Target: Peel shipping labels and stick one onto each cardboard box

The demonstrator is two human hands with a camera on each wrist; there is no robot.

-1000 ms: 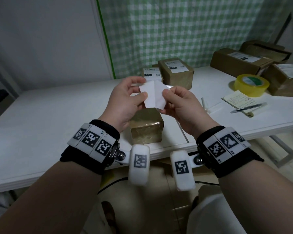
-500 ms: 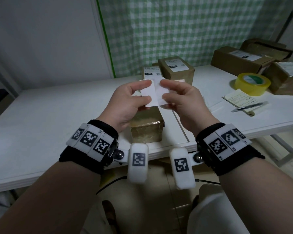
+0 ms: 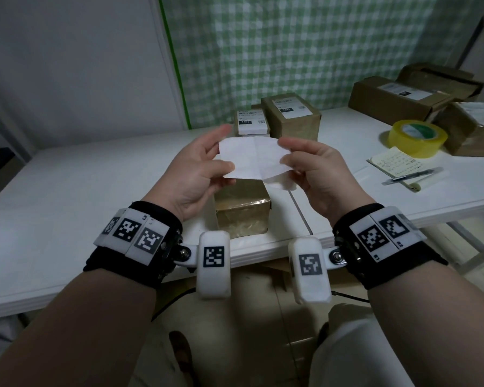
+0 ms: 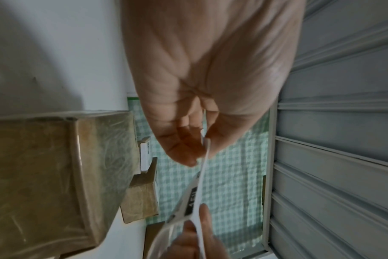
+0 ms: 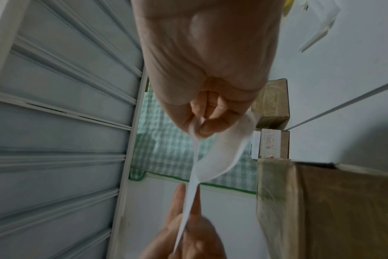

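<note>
A shipping label (image 3: 252,159) is held up between both hands, above the near edge of the white table (image 3: 76,191). Its left edge is pinched between thumb and fingers of the left hand (image 3: 196,174); its right edge is pinched by the right hand (image 3: 316,174), where a translucent backing sheet (image 5: 224,154) is seen curling away from the label in the wrist views. The label is judged to be thin, light and limp, easily creased or folded onto its own adhesive once bared; it is best taken by its edges or corners, with the sticky face left untouched. The backing looks slippery and is probably best gripped at its freed corner.

Directly beneath the label, near the table edge, an unlabelled cardboard box (image 3: 242,213) wrapped in glossy tape stands untouched by either hand. This box is taken to be the target.

Farther back, two labelled boxes (image 3: 289,115) stand side by side before a green checked curtain (image 3: 319,51). To the far right, a roll of yellow tape (image 3: 418,138), a notepad with a pen (image 3: 397,164) and further boxes (image 3: 397,97) are seen.
</note>
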